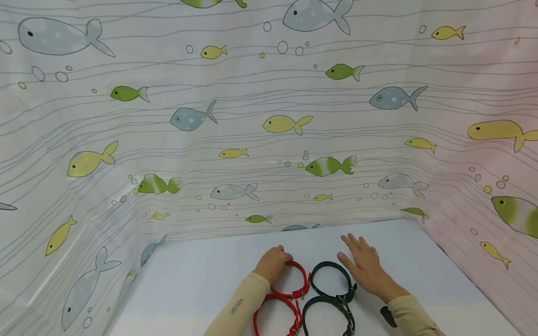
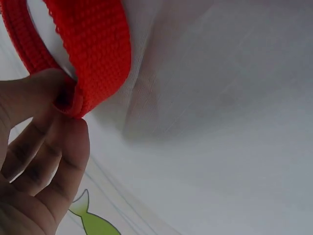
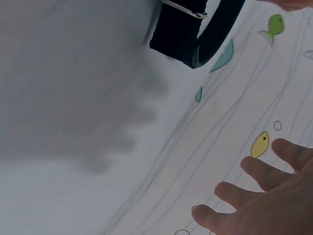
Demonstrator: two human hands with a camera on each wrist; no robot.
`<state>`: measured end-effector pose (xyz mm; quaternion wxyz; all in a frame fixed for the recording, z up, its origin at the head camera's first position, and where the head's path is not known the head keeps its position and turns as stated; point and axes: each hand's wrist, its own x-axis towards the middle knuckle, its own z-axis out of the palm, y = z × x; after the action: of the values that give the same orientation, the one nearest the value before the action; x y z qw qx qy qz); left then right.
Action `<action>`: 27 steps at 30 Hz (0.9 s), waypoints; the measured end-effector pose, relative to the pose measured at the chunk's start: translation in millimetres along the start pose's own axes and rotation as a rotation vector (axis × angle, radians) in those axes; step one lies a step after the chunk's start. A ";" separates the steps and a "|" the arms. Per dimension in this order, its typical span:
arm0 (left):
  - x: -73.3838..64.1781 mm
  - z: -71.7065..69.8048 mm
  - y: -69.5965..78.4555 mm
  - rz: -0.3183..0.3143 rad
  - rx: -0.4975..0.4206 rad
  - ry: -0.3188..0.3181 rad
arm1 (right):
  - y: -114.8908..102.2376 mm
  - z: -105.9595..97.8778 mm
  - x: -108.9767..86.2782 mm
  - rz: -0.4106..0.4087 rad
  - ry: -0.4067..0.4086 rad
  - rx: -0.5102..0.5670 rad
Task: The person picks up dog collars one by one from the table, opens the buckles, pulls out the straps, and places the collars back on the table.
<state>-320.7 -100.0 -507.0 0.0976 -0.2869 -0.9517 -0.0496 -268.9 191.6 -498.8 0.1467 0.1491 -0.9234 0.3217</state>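
Note:
Two red pet collars and two black ones lie buckled into rings, in two rows, in the head view. My left hand [image 1: 273, 263] is at the upper red collar [image 1: 301, 293]; in the left wrist view its thumb and forefinger pinch the edge of the woven red band [image 2: 98, 49]. Closer to me is the lower red collar [image 1: 255, 322]. My right hand [image 1: 365, 270] is held with fingers spread, just right of the upper black collar [image 1: 329, 264], holding nothing. Below that one sits the lower black collar [image 1: 306, 312]. The right wrist view shows a black band with a metal loop [image 3: 183, 9].
The collars are on a white tabletop [image 1: 189, 280]. A fish-patterned sheet [image 1: 269, 93] hangs behind the table and along both sides. A dark strap [image 1: 387, 316] shows at the right wrist.

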 end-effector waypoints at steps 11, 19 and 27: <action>-4.4 -9.2 -16.9 -0.182 -0.200 -0.003 | -5.3 2.9 -1.9 -0.011 -0.021 0.022; -6.5 -28.1 -29.8 -0.240 -0.386 0.056 | -10.8 5.7 5.9 -0.052 -0.014 0.034; -13.7 -32.4 -29.1 -0.321 -0.662 0.138 | -33.0 12.1 10.8 -0.033 -0.073 0.086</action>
<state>-320.7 -136.4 -479.4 0.0542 -0.1459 -0.9082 -0.3886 -268.7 157.3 -485.8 0.1117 0.1819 -0.9109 0.3530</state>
